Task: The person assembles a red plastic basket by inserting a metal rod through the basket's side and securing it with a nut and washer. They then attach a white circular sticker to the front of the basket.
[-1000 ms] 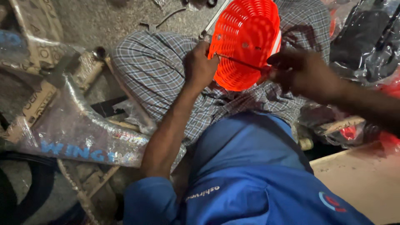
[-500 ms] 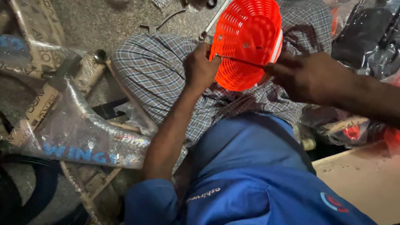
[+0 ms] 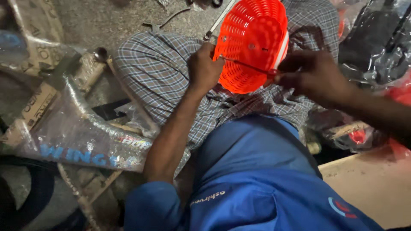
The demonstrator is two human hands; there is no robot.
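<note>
Grey concrete floor (image 3: 107,21) is stretching beyond the hands, a spanner (image 3: 218,20) lying on it. The left hand (image 3: 204,68) is gripping the rim of an orange mesh basket (image 3: 252,42) resting empty on the checked lap, while the right hand (image 3: 314,77) is pinching a thin rod (image 3: 246,65) across it. Left of the hands, a plastic-wrapped bicycle frame (image 3: 81,141) is lying; black bags (image 3: 376,42) are sitting to the right.

orange basket (image 3: 252,42), grey checked cloth (image 3: 158,72), blue shirt (image 3: 257,171)
</note>
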